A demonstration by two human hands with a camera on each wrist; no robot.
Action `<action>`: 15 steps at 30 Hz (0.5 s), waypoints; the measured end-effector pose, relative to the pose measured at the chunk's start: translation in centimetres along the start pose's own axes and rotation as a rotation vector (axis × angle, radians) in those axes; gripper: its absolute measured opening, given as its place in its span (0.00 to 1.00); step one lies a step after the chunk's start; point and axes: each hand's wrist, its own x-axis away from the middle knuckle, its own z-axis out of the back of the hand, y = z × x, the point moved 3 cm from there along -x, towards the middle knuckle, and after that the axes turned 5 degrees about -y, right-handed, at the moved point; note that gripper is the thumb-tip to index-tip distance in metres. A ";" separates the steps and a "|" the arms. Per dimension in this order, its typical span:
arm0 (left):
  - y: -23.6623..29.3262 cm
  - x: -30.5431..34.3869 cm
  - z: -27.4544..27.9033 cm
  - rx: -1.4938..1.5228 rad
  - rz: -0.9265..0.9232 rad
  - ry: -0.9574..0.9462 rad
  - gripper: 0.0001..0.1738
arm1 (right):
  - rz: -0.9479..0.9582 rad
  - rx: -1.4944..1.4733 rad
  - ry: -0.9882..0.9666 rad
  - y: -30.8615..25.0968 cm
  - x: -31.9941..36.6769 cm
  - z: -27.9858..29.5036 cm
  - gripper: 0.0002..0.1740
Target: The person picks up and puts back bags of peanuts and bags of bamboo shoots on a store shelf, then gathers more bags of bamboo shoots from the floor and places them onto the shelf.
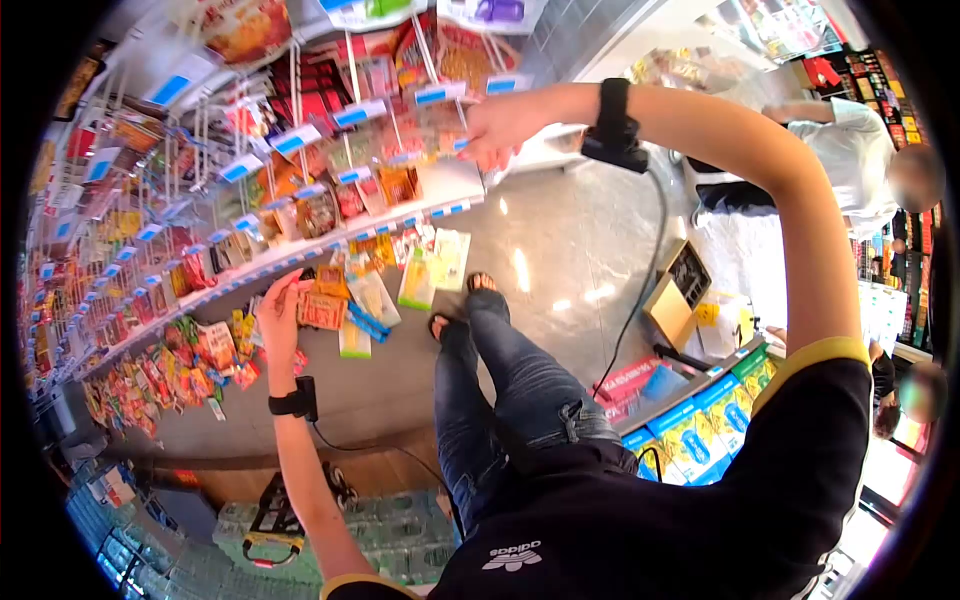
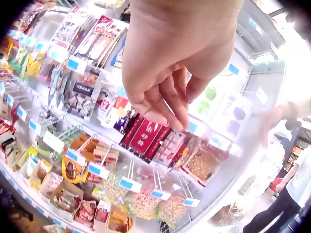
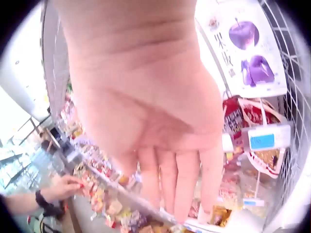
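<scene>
I stand before a snack rack (image 1: 250, 265) hung with many bright packets on hooks. My left hand (image 1: 288, 292) reaches down to the lower rows, its fingertips by an orange packet (image 1: 322, 310). In the left wrist view my left hand (image 2: 165, 114) has loosely curled fingers and holds nothing, above red packets (image 2: 146, 138). My right hand (image 1: 482, 148) is raised to the upper hooks beside a blue price tag (image 1: 432, 94). Seen from the right wrist, my right hand (image 3: 180, 204) has straight fingers and is empty, next to a price tag (image 3: 265, 140) and a purple-fruit packet (image 3: 248, 43).
A person in a white shirt (image 1: 855, 150) stands at the far right. An open cardboard box (image 1: 675, 295) lies on the shiny floor. Blue and yellow packages (image 1: 700, 420) fill a low shelf on my right. Shrink-wrapped bottle packs (image 1: 390, 530) sit by my feet.
</scene>
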 end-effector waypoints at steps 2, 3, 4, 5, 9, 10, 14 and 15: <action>1.1 -1.2 2.3 -0.009 -0.103 0.014 0.14 | 0.030 0.050 -0.022 -4.0 0.8 1.8 0.24; 2.2 -1.6 2.7 -0.034 -0.112 0.016 0.14 | 0.054 0.089 -0.034 -6.0 0.5 2.7 0.24; 3.5 -2.2 3.1 -0.060 -0.126 0.018 0.13 | 0.071 0.114 -0.033 -8.7 0.3 3.5 0.23; 4.9 -2.7 3.4 -0.084 -0.142 0.019 0.13 | 0.085 0.139 -0.030 -11.6 0.0 4.3 0.23; 10.5 -2.9 3.3 -0.158 -0.243 0.028 0.13 | 0.298 0.238 -0.039 -22.7 -1.9 5.6 0.24; 10.7 -3.0 3.5 -0.133 -0.267 0.013 0.13 | 0.282 0.237 -0.043 -24.9 -2.7 5.5 0.24; 10.6 -1.9 4.7 -0.152 -0.184 0.041 0.13 | 0.224 0.372 -0.190 -30.2 -4.5 5.1 0.25; 10.2 -1.8 5.1 -0.196 -0.194 0.060 0.13 | 0.196 0.436 -0.243 -30.8 -4.8 5.0 0.25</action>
